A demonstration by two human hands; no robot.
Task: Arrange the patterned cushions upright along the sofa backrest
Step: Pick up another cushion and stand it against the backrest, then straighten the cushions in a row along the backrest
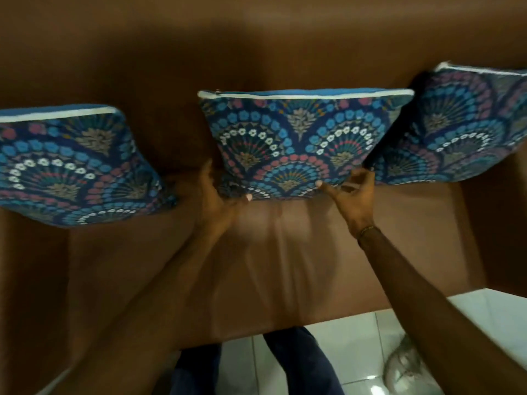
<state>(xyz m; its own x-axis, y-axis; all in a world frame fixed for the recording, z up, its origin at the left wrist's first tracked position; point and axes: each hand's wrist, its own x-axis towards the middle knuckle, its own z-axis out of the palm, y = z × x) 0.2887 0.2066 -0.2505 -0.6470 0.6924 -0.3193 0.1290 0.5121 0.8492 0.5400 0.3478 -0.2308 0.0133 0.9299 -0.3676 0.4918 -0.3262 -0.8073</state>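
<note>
Three blue patterned cushions stand upright against the brown sofa backrest (256, 52): a left cushion (68, 166), a middle cushion (299, 138) and a right cushion (462, 129). My left hand (219, 195) grips the middle cushion's lower left corner, thumb on its front. My right hand (350, 192) touches its lower right edge with thumb and fingers curled around it. The middle cushion's bottom edge sits at the back of the seat.
The brown sofa seat (256, 266) stretches in front of the cushions. White floor tiles (356, 337) lie below the seat edge, with my legs in dark trousers (299, 363) and a shiny object (405, 369) on the floor at the right.
</note>
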